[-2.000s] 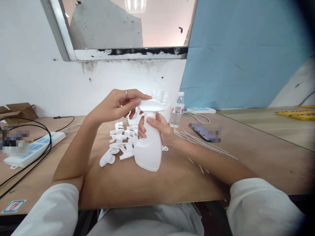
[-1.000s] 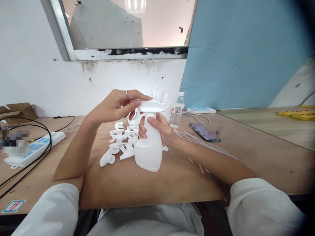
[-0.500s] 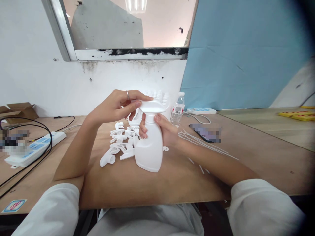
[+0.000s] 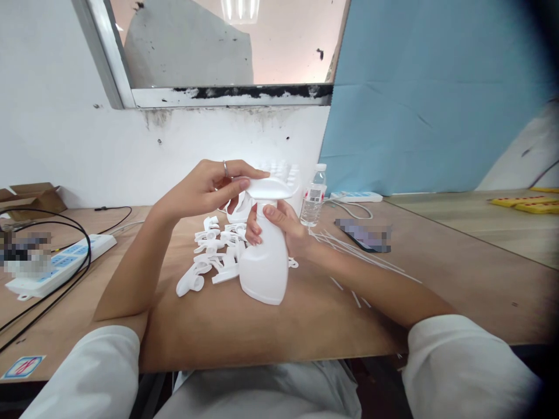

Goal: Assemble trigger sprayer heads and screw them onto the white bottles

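Bottle (image 4: 264, 270), white, one, near the centre of the surface (image 4: 196, 334), upright with slight lean toward 1 o'clock; contact of base with surface not possible to tell. Clock positions below as read from this bottle in the head view.

Sprayer head (image 4: 271, 190), white, one, at 12 o'clock, set across the bottle neck; tightness of fit not possible to tell.

Left hand (image 4: 213, 183), one, at 11 o'clock, ring on one finger; thumb and forefinger clamped on the 9 o'clock end of the sprayer head, forefinger along its top, other fingers curled beneath.

Right hand (image 4: 283, 227), one, at 1 o'clock; clamped around the bottle just under the sprayer head, thumb across the near face, fingertips visible on the far side toward 10 o'clock.

Sprayer parts (image 4: 212, 247), white, several, loose pile just beside the bottle at 9 o'clock.

White pieces, grouped (image 4: 286, 171), behind the sprayer head at 12 o'clock; mostly hidden.

Water bottle (image 4: 311, 205), clear, labelled, upright, near, between 1 and 2 o'clock.

Thin white tubes (image 4: 393, 267), several, flat on the surface at 3 o'clock.

Phone-like item (image 4: 362, 235), blurred, flat, near 3 o'clock.

Power strip (image 4: 65, 265), white and blue, well apart at 9 o'clock.

Cardboard box (image 4: 39, 201), brown, farther off, between 9 and 10 o'clock.
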